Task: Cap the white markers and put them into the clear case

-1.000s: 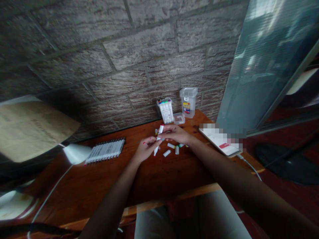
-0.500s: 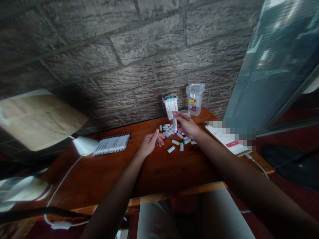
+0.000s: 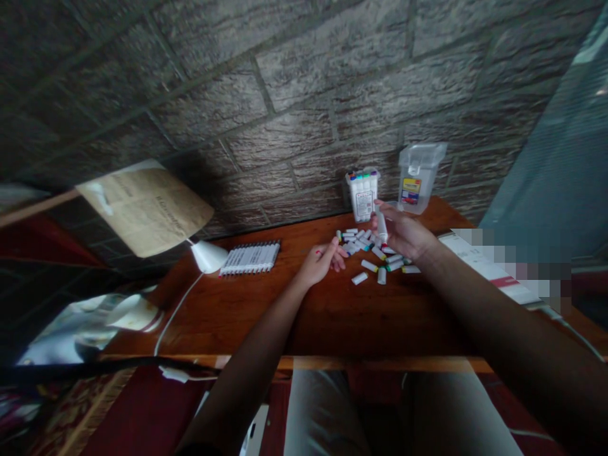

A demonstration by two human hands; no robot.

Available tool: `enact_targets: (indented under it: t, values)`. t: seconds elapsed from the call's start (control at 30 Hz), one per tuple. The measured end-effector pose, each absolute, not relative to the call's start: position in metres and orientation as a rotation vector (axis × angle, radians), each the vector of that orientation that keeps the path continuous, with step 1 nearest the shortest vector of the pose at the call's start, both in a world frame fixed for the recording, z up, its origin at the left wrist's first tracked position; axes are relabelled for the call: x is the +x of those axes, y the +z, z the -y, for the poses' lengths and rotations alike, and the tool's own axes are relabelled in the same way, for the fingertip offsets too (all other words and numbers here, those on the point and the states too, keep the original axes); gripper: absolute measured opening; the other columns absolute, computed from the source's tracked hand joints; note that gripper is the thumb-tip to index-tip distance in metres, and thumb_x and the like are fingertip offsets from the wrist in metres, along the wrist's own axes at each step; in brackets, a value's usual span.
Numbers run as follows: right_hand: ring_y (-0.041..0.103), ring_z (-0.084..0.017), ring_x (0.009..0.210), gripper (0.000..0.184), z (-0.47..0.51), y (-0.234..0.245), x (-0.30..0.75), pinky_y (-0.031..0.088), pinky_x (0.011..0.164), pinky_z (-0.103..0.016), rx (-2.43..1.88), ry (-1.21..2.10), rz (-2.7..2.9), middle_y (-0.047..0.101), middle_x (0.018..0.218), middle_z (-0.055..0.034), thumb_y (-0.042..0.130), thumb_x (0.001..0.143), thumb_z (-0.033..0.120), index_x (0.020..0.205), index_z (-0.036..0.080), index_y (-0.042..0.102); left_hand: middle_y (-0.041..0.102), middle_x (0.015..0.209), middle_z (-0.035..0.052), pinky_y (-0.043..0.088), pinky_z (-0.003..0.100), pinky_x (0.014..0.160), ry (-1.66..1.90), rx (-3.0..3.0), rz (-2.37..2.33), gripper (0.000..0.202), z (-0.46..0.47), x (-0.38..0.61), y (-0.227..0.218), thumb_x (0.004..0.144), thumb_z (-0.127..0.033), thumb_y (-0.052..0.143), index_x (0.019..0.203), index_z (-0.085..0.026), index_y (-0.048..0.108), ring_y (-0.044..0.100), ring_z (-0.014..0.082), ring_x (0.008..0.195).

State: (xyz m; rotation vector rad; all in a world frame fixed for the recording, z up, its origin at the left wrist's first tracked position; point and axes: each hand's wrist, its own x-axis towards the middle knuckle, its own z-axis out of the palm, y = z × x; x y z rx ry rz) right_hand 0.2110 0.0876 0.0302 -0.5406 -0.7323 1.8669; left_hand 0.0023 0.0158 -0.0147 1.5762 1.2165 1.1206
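Note:
In my right hand (image 3: 408,234), a white marker (image 3: 382,227) is pinched between thumb and fingers, standing nearly upright with a dark red lower end. It is above a loose pile of short white marker caps (image 3: 379,253) with coloured ends. My left hand (image 3: 320,261) rests at the left side of this pile, thumb raised and fingers loosely apart, with nothing seen in it; a small red mark shows on it. Behind the pile, several white markers (image 3: 363,195) with coloured tops stand upright in a clear holder. Further left lies a neat row of white markers (image 3: 251,258).
A clear plastic box (image 3: 420,177) with a yellow label stands against the stone wall. A lamp with a paper shade (image 3: 152,209) and white base (image 3: 209,256) is at left, its cord crossing the wooden table (image 3: 228,310). A tablet-like device (image 3: 475,253), partly blurred, lies right.
The view has turned left, so everything sits further right in the picture. My right hand has rolled slightly, tilting the marker. My left hand stays beside the caps.

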Motion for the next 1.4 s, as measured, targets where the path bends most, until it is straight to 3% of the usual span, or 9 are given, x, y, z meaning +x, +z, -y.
enact_targets:
  t: [0.13, 0.43, 0.57, 0.8, 0.93, 1.2, 1.4]
  values:
    - [0.046, -0.003, 0.050, 0.014, -0.089, 0.041, 0.219, 0.038, 0.039, -0.009, -0.451, 1.923, 0.588, 0.059, 0.072, 0.0030, 0.057, 0.095, 0.008, 0.091, 0.021, 0.060, 0.068, 0.058, 0.0054, 0.047, 0.025, 0.052, 1.119, 1.594, -1.226, 0.080, -0.016, 0.002, -0.015, 0.085, -0.088, 0.043, 0.076, -0.014, 0.070, 0.058, 0.0116, 0.048]
    - [0.040, -0.007, 0.048, 0.023, -0.097, 0.043, 0.232, 0.030, 0.038, -0.016, -0.400, 1.904, 0.399, 0.054, 0.065, 0.0006, 0.041, 0.095, 0.012, 0.089, 0.021, 0.061, 0.068, 0.058, 0.0058, 0.047, 0.025, 0.052, 1.100, 1.628, -1.237, 0.079, -0.014, 0.003, -0.013, 0.086, -0.087, 0.042, 0.075, -0.013, 0.070, 0.059, 0.0119, 0.048]
    - [0.035, -0.007, 0.046, 0.016, -0.097, 0.031, 0.224, 0.026, 0.038, -0.017, -0.400, 2.017, 0.498, 0.052, 0.063, 0.0017, 0.048, 0.097, 0.027, 0.084, 0.021, 0.056, 0.069, 0.059, 0.0065, 0.047, 0.025, 0.052, 1.084, 1.648, -1.258, 0.081, -0.015, 0.002, -0.014, 0.086, -0.088, 0.041, 0.077, -0.013, 0.070, 0.059, 0.0125, 0.049]
    - [0.028, -0.009, 0.044, 0.045, -0.093, 0.023, 0.218, 0.022, 0.038, -0.022, -0.238, 2.161, 0.568, 0.037, 0.053, 0.0062, 0.058, 0.096, 0.055, 0.070, 0.024, 0.040, 0.069, 0.059, 0.0065, 0.049, 0.026, 0.052, 1.074, 1.646, -1.268, 0.079, -0.015, 0.002, -0.014, 0.086, -0.087, 0.042, 0.077, -0.014, 0.070, 0.060, 0.0132, 0.049]
    - [0.025, -0.009, 0.045, 0.044, -0.085, 0.027, 0.215, 0.021, 0.039, -0.022, -0.138, 2.168, 0.583, 0.035, 0.053, 0.0068, 0.057, 0.096, 0.052, 0.068, 0.024, 0.038, 0.069, 0.058, 0.0060, 0.049, 0.026, 0.052, 1.084, 1.641, -1.280, 0.077, -0.014, 0.002, -0.014, 0.086, -0.086, 0.045, 0.078, -0.014, 0.070, 0.059, 0.0134, 0.049]
    - [0.021, -0.008, 0.045, 0.030, -0.077, 0.034, 0.213, 0.018, 0.041, -0.022, -0.211, 2.122, 0.568, 0.035, 0.054, 0.0069, 0.050, 0.096, 0.043, 0.075, 0.022, 0.051, 0.068, 0.059, 0.0049, 0.050, 0.025, 0.052, 1.066, 1.681, -1.287, 0.074, -0.013, 0.002, -0.014, 0.086, -0.085, 0.049, 0.079, -0.014, 0.071, 0.061, 0.0132, 0.051]
    - [0.021, -0.009, 0.045, 0.032, -0.075, 0.037, 0.212, 0.016, 0.042, -0.023, -0.273, 2.086, 0.590, 0.035, 0.054, 0.0064, 0.047, 0.097, 0.045, 0.078, 0.022, 0.055, 0.068, 0.059, 0.0036, 0.048, 0.025, 0.053, 1.062, 1.697, -1.290, 0.070, -0.014, 0.001, -0.015, 0.085, -0.082, 0.053, 0.079, -0.015, 0.070, 0.060, 0.0124, 0.050]
